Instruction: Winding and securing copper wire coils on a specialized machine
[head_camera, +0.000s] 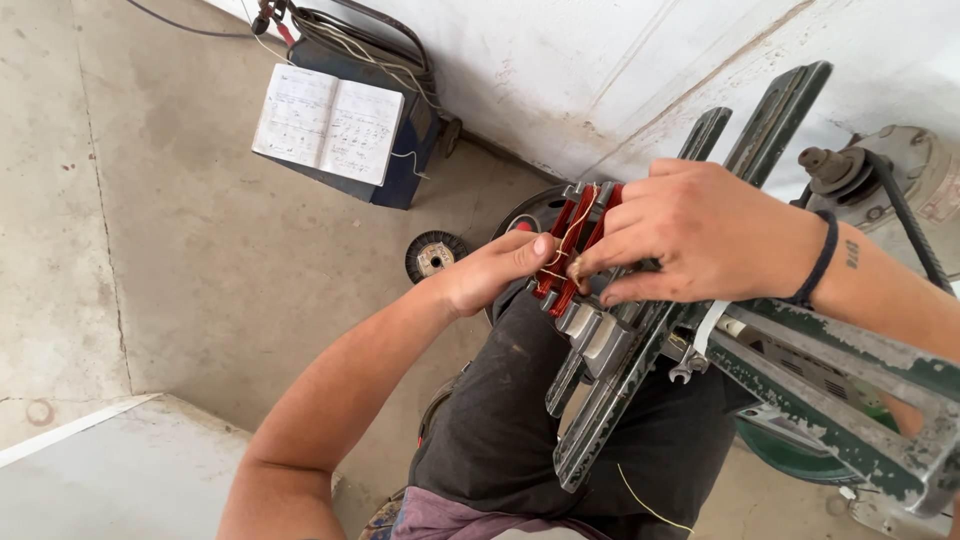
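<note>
A green metal frame (800, 370) is seen slanting across the lap. Its red coil (570, 245), long axis slanting away from the body, is flanked closely: right hand (700, 235) pinching thin wire (572, 225), left hand (495, 270) curled, thumb pressed against it.

Single view, head-worn camera. Looks steeply down over own lap and forearms toward concrete floor (180, 260). Close range: left hand (495, 270) and right hand (700, 235) fill centre, arms enter from bottom left and right edge. Frame tilted; white wall (620, 70) runs diagonally across upper right. Green metal frame (800, 370) crosses lower right, nearest lens. Open notebook (328, 123) lies farther off, upper left. No second view, so no shared area.
</note>
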